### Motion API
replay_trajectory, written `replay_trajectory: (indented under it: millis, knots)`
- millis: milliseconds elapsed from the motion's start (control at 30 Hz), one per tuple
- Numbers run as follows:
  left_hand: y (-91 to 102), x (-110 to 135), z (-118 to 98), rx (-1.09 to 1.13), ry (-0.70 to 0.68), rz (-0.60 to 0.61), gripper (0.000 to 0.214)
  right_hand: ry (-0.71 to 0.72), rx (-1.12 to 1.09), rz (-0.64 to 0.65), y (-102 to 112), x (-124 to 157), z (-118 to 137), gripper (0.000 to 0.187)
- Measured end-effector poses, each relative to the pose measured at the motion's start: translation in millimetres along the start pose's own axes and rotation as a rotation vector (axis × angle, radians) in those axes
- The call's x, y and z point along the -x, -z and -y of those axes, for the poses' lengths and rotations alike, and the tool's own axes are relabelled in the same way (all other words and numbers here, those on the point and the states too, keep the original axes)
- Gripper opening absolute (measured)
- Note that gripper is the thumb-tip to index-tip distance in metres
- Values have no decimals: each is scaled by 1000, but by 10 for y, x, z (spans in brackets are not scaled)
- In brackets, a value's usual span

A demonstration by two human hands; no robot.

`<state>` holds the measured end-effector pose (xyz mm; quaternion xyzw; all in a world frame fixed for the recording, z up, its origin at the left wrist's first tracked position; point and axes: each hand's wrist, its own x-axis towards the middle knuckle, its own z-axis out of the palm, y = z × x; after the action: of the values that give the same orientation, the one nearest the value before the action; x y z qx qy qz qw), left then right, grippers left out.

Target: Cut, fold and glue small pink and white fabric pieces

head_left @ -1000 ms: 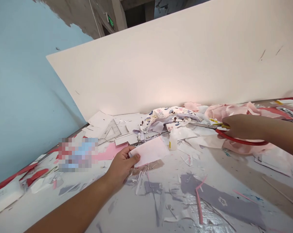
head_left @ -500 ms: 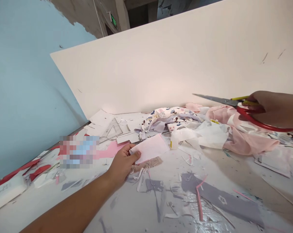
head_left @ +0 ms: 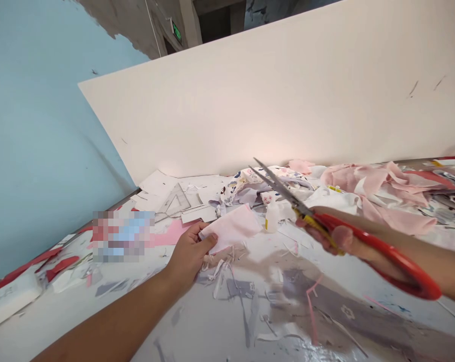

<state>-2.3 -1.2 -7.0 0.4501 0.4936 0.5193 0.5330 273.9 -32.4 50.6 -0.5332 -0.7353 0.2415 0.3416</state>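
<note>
My left hand [head_left: 190,251] pinches the near corner of a pale pink fabric piece [head_left: 235,227], which is lifted a little off the table. My right hand [head_left: 344,240] grips large scissors [head_left: 325,221] with red and yellow handles. Their blades are held together and point up and left over the table, toward the fabric piece but still apart from it. A small white glue bottle [head_left: 272,217] stands just right of the fabric piece, under the blades.
A big white board [head_left: 288,100] leans along the back. Floral and pink cloth [head_left: 374,191] is heaped at its foot. A clear set square [head_left: 174,202] lies on white papers at the left. Paper and fabric scraps [head_left: 250,296] cover the table.
My right hand lifted the scissors from the cloth heap at the right, then swung them down and left toward the fabric piece. My left hand kept its hold on the piece.
</note>
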Motion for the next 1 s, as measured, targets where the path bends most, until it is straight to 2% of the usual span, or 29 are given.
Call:
replay_trajectory:
  millis: [67, 100, 233, 400, 533, 633, 767, 900, 1000]
  knots:
    - [5, 6, -15, -31, -36, -35, 35, -20, -106, 200, -119, 24, 10, 61]
    - [9, 5, -22, -54, -62, -75, 34, -31, -143, 246, -167, 19, 16, 57]
    - [26, -18, -36, -88, -161, -232, 34, -85, -130, 268, -308, -71, 52, 46]
    - [29, -32, -47, -57, -192, -264, 36, -7, 44, 273, -384, -173, 32, 42]
    - [30, -44, -46, 7, -162, -231, 35, 5, 111, 258, -375, -187, -39, 39]
    - [29, -41, -45, 49, -150, -197, 38, -4, 65, 268, -361, -179, -75, 38]
    - [-3, 36, -57, 40, -72, -79, 38, -78, -197, 235, -385, -176, -88, 39]
    - [-69, 161, -60, 12, 43, 69, 32, -21, -457, 242, -432, -208, -69, 30]
    - [-105, 224, -54, -54, 46, 116, 28, -38, -545, 227, -461, -225, -60, 21]
